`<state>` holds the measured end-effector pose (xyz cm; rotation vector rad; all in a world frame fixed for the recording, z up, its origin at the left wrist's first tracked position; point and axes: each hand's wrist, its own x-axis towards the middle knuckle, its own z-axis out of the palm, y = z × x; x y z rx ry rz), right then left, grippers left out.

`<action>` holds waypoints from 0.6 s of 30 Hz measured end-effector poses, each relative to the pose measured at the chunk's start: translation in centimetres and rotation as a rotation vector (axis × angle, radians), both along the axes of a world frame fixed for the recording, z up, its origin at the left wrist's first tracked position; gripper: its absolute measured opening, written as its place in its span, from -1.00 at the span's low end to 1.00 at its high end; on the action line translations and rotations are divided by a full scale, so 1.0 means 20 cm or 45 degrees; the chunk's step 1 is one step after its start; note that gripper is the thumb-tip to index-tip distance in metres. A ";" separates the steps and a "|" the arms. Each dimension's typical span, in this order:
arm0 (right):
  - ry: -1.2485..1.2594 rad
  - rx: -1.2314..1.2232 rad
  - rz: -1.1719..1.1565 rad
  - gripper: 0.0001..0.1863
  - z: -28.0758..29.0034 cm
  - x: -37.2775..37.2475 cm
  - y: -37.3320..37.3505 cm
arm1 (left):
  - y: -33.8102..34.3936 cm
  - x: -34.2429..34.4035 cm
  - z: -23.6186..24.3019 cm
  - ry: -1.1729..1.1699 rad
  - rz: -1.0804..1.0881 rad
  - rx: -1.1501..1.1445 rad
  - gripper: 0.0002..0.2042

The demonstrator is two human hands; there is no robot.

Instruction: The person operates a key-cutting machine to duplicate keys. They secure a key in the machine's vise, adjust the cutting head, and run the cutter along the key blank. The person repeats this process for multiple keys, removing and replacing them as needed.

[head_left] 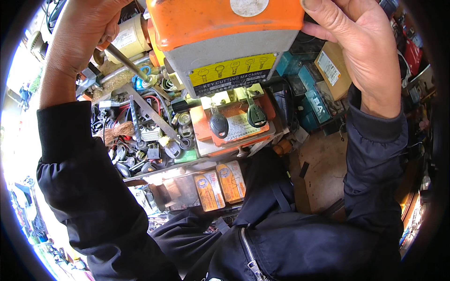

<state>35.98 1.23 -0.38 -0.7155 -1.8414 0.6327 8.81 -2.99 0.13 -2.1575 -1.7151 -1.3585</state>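
Bench [161,173]: orange-grey machine [222,52], jumbled small parts [153,152] alongside.

Key cutter [225,50] centre, loose parts [153,152] left, carton [329,70] right
Two keys [219,125] side by side at cutter's front; two packs [209,191] nearer the person; brush [121,133] among the parts

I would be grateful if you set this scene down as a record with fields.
Left hand: at the orange end of a metal rod; grip partly hidden
Right hand: touching the right edge of an orange cover
Machine: grey below the cover; yellow and black label
Left key and right key: black heads, toward the person
Left of machine: flat metal strip among jumbled small parts
Right of machine: cardboard box by teal objects
Lower middle: two orange packs
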 end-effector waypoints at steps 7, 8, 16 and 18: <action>0.008 0.011 -0.017 -0.60 0.00 0.00 0.00 | 0.00 0.00 0.01 0.007 -0.028 -0.010 -0.45; -0.020 0.024 -0.029 -0.60 0.00 0.00 0.00 | 0.00 0.00 0.01 0.010 -0.025 -0.002 -0.44; -0.020 0.015 -0.059 -0.60 0.01 -0.01 -0.02 | 0.01 0.00 0.01 0.057 0.027 0.031 -0.42; -0.018 0.015 -0.059 -0.60 0.00 -0.01 -0.02 | 0.02 -0.01 0.00 0.062 0.028 0.044 -0.41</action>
